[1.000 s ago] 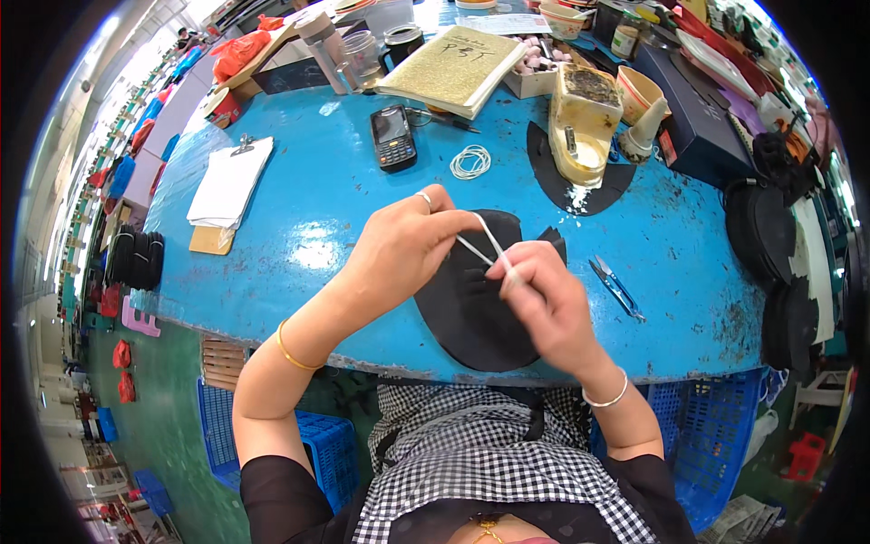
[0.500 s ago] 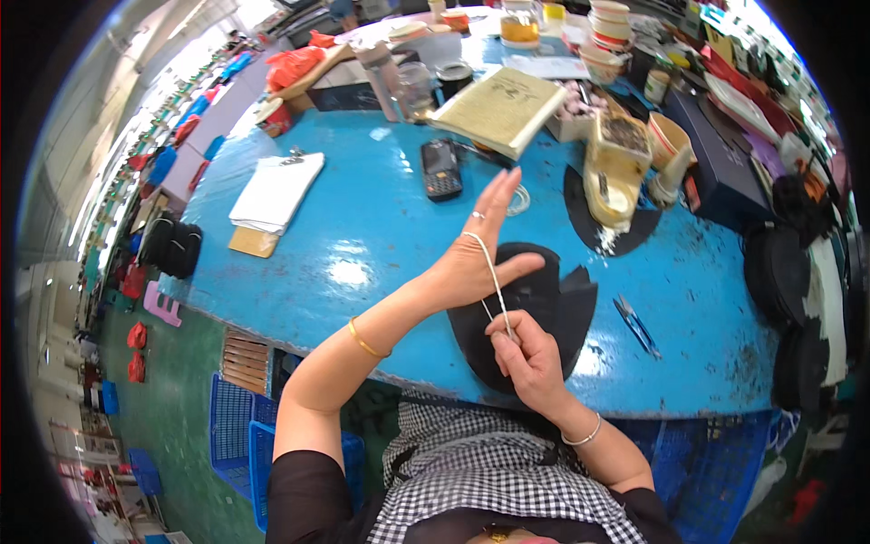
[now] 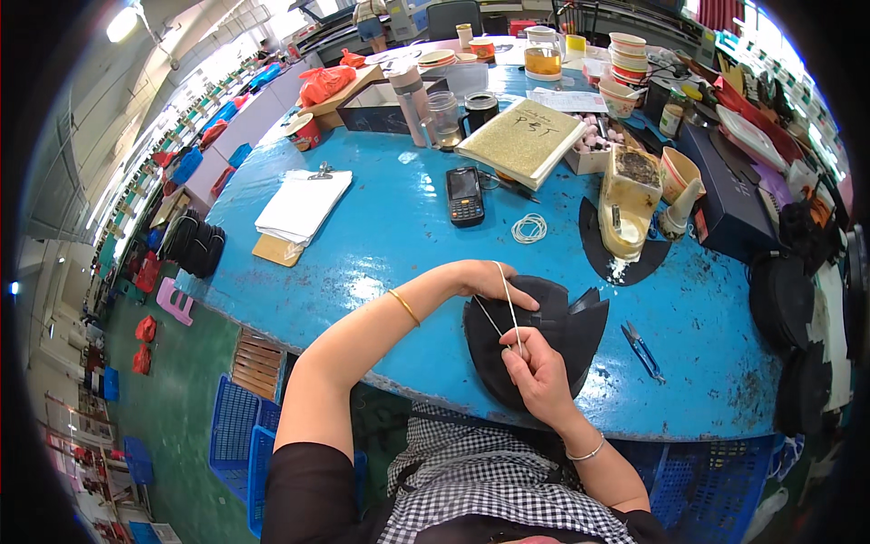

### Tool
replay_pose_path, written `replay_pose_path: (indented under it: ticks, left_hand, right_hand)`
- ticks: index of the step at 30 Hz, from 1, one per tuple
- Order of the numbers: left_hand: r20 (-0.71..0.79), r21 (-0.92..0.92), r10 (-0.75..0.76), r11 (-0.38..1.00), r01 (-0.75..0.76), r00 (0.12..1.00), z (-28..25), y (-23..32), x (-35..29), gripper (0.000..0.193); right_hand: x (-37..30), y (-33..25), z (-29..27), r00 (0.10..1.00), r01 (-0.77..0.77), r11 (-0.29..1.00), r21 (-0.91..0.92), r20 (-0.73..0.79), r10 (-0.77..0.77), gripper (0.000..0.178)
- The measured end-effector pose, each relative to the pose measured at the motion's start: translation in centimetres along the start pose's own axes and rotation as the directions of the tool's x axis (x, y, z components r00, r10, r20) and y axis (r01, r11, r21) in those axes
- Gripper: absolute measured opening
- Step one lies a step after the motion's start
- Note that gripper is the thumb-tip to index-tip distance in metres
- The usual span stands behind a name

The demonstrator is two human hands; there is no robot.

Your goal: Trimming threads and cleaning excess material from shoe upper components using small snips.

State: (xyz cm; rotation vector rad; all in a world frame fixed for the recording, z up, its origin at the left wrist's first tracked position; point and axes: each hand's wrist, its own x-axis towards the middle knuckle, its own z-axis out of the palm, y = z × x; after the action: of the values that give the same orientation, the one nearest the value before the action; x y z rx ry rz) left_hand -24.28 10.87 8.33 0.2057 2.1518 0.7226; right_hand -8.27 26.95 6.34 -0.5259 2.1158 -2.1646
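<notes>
A white cord is looped round my left hand and runs down taut to my right hand. The left hand is open and bent over, its thumb stretched out over the black pieces; its other fingers are partly hidden. My right thumb and fingers are closed in a pinch on the cord's lower part. Under both hands lies a stack of rounded black pieces at the table's near edge, with a notched flap on its right side. A loose white coil of cord rests farther back.
On the blue table are thread snips, a handheld scanner, a clipboard, a gold-covered book and a stained glue container. A dark box and black round cases line the right side.
My left hand has dropped from upright with raised fingers to bent over the black pieces. The right hand keeps its pinch on the cord. The view has shifted, showing more of the far table.
</notes>
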Motion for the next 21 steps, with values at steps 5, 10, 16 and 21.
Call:
replay_pose_path:
  ticks: [5,10,16,21]
  left_hand:
    - [0.050,-0.447,0.306,0.858,-0.253,0.951,1.9,-1.1,-3.0,0.080]
    - [-0.214,-0.104,0.387,0.904,-0.415,0.897,3.5,0.0,-7.4,0.083]
    - [-0.407,0.109,0.573,0.804,-0.585,0.712,7.2,-0.1,-11.1,0.065]
    - [-0.430,0.241,0.725,0.666,-0.706,0.537,9.6,0.0,-15.3,0.065]
  right_hand:
    - [-1.2,-0.1,-0.6,0.996,0.028,1.000,-0.008,0.087,-0.028,0.014]
    - [-2.4,-1.2,-1.3,0.991,-0.032,0.997,0.075,0.132,0.021,0.023]
    - [-4.6,-1.6,-4.3,0.990,-0.005,0.906,0.423,-0.124,0.063,0.034]
    - [-5.2,-2.8,-10.1,0.936,0.199,0.575,0.793,-0.328,0.128,0.036]
